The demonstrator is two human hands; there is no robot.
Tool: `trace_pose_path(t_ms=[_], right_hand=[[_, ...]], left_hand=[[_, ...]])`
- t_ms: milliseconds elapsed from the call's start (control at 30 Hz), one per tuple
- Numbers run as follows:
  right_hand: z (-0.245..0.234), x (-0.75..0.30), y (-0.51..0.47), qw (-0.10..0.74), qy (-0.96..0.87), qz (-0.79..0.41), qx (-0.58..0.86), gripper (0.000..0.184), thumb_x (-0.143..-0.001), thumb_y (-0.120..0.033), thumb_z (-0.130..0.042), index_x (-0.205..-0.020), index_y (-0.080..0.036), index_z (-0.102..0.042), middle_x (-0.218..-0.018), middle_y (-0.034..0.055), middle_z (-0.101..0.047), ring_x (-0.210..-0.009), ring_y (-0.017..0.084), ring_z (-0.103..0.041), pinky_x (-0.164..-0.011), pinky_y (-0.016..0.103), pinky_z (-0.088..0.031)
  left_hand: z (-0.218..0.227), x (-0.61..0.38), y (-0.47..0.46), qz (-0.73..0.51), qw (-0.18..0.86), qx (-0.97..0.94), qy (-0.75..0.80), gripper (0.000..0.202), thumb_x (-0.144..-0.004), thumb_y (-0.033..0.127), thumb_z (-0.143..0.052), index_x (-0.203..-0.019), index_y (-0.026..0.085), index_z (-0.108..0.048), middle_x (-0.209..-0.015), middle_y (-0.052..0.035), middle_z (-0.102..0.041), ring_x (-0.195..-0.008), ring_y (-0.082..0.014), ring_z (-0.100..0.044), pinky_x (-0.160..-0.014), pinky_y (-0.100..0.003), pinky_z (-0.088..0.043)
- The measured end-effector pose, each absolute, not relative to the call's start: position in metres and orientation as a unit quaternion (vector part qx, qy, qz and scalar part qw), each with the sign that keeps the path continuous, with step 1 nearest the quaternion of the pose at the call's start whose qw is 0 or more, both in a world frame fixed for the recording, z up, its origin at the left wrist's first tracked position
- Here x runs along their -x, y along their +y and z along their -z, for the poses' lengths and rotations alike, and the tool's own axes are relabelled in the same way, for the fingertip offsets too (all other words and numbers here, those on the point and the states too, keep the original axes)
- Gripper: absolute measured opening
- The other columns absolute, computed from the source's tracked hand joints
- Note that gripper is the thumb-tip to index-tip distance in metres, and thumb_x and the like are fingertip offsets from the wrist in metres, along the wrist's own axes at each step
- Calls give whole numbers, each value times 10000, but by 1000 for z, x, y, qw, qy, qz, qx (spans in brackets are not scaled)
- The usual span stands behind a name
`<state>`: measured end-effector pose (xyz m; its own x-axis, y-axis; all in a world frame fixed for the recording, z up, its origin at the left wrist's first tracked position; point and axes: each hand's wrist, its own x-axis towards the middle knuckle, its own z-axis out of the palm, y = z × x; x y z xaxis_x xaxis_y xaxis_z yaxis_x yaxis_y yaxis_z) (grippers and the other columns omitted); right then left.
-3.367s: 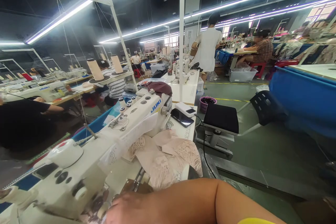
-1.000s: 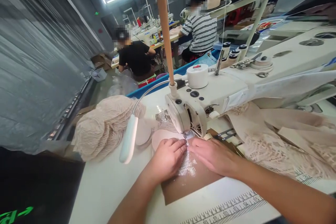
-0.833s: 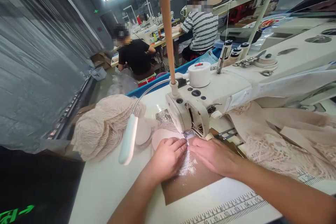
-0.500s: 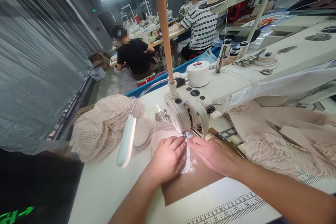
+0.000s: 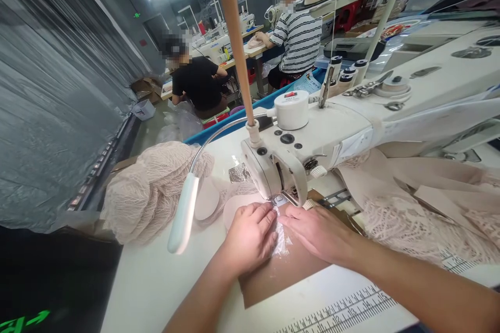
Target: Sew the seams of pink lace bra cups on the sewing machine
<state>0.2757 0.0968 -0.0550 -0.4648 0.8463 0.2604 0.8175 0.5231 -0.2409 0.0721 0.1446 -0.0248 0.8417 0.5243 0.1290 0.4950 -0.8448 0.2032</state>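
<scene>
Centrally, left hand [image 5: 250, 237] and right hand [image 5: 318, 231], flat and side by side, press a small white lace piece [image 5: 280, 240] onto a brown sheet [image 5: 281, 277] on the white tabletop [image 5: 156, 286], below the cream sewing machine [image 5: 332, 132].

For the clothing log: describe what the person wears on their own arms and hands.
Nothing worn shows. The left hand and right hand carry no gloves, rings or watch; both forearms are uncovered to the picture's edge, no sleeve in view.

White table [image 5: 156, 281] with brown sheet [image 5: 291, 270], lace pile [image 5: 146, 192], sewing machine [image 5: 336, 132]
</scene>
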Motion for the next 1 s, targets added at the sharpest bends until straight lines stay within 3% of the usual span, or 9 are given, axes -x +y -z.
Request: trace_pose_path(t_ms=[200,333,533,633,1000], right_hand=[[52,-273,98,161,-831,-59,529,309,-797,-62,-461,-1028,-189,-620,-906,43,-630,-725,168,-497,-644,315,-300],[52,-275,98,154,-837,-50,523,319,-818,-64,-446,-1061,-178,-620,-868,50,-626,-728,174,-505,-647,315,-304],[51,-284,91,197,-854,-61,478,283,-869,-94,-402,-947,-212,-647,-763,26,-562,-705,165,-480,-648,312,-279],[51,-287,87,214,-870,-91,436,321,-851,-75,-396,-1005,-211,-642,-787,35,-563,-735,168,-477,-662,307,-288],[54,-284,88,172,-894,-90,404,266,-783,-52,-460,-932,-189,-633,-815,40,-577,-767,184,-428,-685,320,-286]], left_hand=[[34,-73,145,-92,53,-953,284,441,-905,339,-456,-1296,140,-501,-1303,-144,-553,-1149,-316,-495,-920,-481,-439],[38,-71,147,-101,47,-951,287,458,-905,366,-458,-1300,137,-498,-1319,-141,-545,-1176,-319,-481,-941,-490,-426],[35,-69,147,-101,54,-954,278,442,-923,374,-424,-1278,128,-518,-1323,-151,-537,-1196,-313,-473,-935,-483,-427],[35,-70,146,-110,57,-955,270,418,-926,356,-415,-1260,134,-532,-1302,-153,-550,-1191,-306,-477,-928,-477,-430],[33,-68,147,-118,68,-960,244,344,-926,278,-424,-1217,151,-557,-1244,-123,-600,-1052,-258,-551,-881,-424,-458]])
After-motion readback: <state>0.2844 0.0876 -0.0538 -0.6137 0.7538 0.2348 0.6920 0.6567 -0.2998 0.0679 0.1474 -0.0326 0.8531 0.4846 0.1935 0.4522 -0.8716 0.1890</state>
